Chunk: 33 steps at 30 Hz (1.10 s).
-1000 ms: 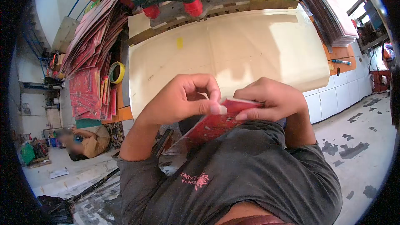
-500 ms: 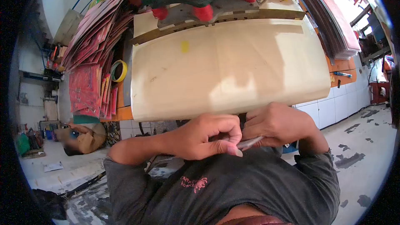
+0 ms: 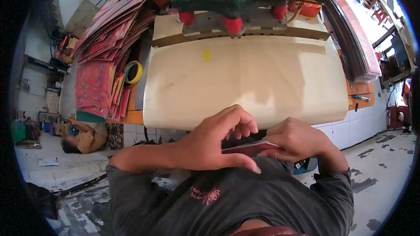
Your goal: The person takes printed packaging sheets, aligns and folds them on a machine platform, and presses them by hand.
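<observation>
Pinching a thin, reddish, pale-edged packet, right hand faces gaping left hand.

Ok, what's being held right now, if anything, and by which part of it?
A flat red piece, gripped at its right end by the right hand. The left hand is open.

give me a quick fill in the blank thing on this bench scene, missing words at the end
The thin red piece is pinched in the ____ hand.
The tape roll beside the red stack has a ____ rim.
Exactly ____ red cylinders show beneath the dark green bracket.

Missing words: right; yellow; three
</observation>
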Each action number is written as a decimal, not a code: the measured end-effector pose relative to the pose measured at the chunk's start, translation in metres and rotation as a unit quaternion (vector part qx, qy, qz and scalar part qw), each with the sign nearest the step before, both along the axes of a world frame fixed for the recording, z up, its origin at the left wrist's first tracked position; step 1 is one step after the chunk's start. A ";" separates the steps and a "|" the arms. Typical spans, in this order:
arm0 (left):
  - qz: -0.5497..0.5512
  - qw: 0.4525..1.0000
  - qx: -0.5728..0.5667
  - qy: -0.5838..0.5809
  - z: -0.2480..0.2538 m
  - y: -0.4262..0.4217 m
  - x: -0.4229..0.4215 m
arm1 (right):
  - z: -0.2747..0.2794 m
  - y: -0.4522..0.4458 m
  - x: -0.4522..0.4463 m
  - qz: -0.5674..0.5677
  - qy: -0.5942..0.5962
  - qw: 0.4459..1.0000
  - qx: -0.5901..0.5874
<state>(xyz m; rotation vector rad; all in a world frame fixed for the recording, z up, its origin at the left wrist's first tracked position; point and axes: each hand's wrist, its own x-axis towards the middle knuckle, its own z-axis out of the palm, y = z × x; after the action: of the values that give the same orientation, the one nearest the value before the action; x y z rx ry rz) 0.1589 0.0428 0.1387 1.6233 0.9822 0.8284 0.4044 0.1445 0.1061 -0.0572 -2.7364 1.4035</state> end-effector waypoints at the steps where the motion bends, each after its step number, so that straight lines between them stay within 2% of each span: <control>1: 0.024 0.999 0.011 0.035 -0.004 -0.001 0.005 | 0.000 0.001 -0.001 -0.001 0.003 1.000 0.004; 2: 0.048 0.996 0.020 0.070 -0.003 -0.001 0.007 | -0.001 0.001 -0.002 0.003 0.003 1.000 0.010; 3: 0.010 0.992 -0.009 0.129 0.002 0.000 0.002 | -0.001 0.002 -0.003 0.008 0.002 1.000 0.015; 7: -0.002 0.992 -0.020 0.124 -0.008 -0.005 -0.005 | -0.001 0.001 -0.001 0.008 -0.013 1.000 0.023; 13: -0.030 0.995 -0.078 0.049 -0.011 -0.001 -0.011 | -0.005 -0.001 0.003 0.005 0.001 1.000 0.009; 15: -0.063 0.982 -0.178 0.009 -0.010 0.001 -0.012 | -0.003 -0.001 0.003 0.016 0.005 1.000 0.012; 18: -0.095 0.976 -0.198 -0.001 -0.009 0.003 -0.012 | 0.004 -0.004 0.001 0.016 -0.010 0.999 0.036; 27: -0.225 0.960 -0.165 0.019 -0.015 -0.007 -0.014 | -0.006 -0.013 -0.003 0.081 0.025 0.991 0.105; 30: -0.220 0.967 -0.121 -0.037 -0.024 -0.020 -0.013 | -0.007 -0.017 -0.004 0.085 0.053 0.985 0.141; 33: -0.215 0.966 -0.130 -0.052 -0.023 -0.028 -0.013 | -0.005 -0.018 -0.002 0.099 0.048 0.981 0.161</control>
<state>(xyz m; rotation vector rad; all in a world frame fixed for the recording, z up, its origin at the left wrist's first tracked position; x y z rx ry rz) 0.1462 0.0150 0.1159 1.4727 0.6020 0.4599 0.4024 0.1264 0.1009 0.2974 -2.9113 0.9494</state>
